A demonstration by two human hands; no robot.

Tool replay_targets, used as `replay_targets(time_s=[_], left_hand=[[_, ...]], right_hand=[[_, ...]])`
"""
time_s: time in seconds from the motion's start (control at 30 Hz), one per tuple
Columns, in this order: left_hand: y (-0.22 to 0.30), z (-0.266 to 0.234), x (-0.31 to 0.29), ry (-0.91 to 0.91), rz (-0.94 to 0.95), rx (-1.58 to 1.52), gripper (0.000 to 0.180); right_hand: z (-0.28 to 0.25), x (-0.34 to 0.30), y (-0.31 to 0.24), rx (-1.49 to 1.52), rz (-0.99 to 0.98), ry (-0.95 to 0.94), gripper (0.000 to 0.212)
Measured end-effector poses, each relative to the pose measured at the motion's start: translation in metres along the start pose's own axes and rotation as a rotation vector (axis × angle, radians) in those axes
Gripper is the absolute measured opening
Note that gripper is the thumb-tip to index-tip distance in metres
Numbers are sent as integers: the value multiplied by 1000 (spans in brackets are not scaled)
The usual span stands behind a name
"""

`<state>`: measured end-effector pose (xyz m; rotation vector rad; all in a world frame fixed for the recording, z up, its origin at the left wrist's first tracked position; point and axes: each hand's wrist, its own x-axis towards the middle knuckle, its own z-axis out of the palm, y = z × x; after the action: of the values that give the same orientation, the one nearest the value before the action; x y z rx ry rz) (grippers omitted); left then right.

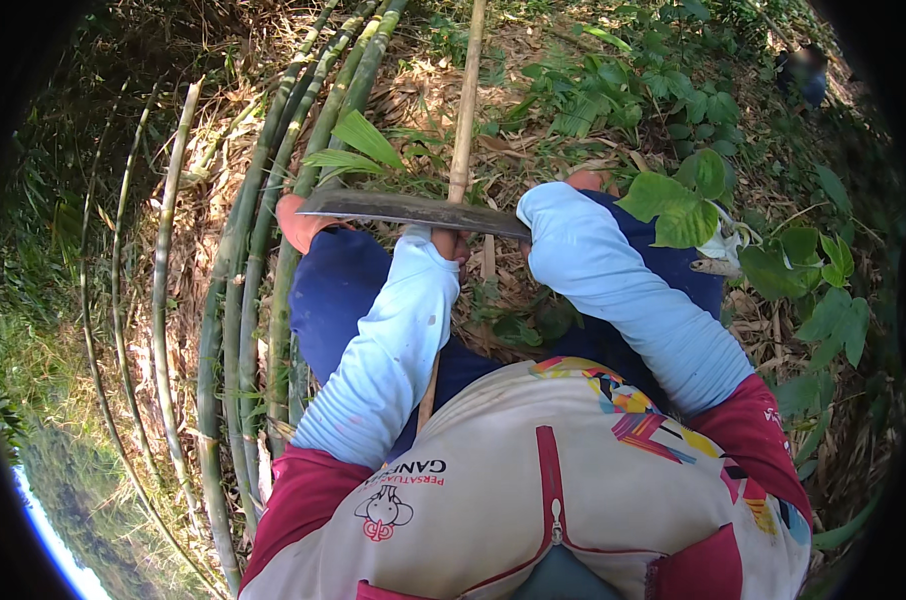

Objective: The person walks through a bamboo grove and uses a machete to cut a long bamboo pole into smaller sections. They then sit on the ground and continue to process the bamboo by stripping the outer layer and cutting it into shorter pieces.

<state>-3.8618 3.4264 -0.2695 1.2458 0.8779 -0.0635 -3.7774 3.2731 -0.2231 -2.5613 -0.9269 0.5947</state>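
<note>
A thin, pale bamboo pole [467, 120] runs from the top of the view down between my knees. My left hand [450, 244] is closed around it, with light blue sleeve fabric reaching the wrist. Across the pole, just beyond that hand, lies the dark, broad blade of a machete [403, 208], its tip pointing left. The blade's other end meets my right hand [526, 248], closed on the handle. Most of the right hand and the handle are hidden behind the sleeve.
Several long green bamboo stems [235, 290] lie along my left, with thinner stems [163, 230] farther left. Leafy plants [673, 205] grow at the right over dry leaf litter [423, 85]. My bare feet [307, 222] rest on the ground. A person [805, 75] is far right.
</note>
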Motion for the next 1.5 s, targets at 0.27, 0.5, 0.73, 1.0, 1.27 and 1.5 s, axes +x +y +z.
replay_targets(time_s=[0.27, 0.5, 0.73, 1.0, 1.27, 1.5], left_hand=[[5, -4, -15, -3, 90, -21, 32], [6, -2, -16, 10, 33, -49, 23], [0, -2, -13, -1, 73, -10, 19], [-26, -13, 4, 0, 225, 199, 24], [-19, -13, -7, -57, 208, 160, 16], [-16, -15, -15, -111, 345, 140, 21]], right_hand=[[-17, 30, -39, -173, 113, -299, 15], [-15, 14, -32, -53, -96, -59, 16], [-20, 18, -36, -170, -27, -171, 16], [-26, 21, -47, -228, 140, -301, 17], [-17, 11, -36, -83, -19, -89, 17], [-16, 16, -30, -18, 47, -92, 22]])
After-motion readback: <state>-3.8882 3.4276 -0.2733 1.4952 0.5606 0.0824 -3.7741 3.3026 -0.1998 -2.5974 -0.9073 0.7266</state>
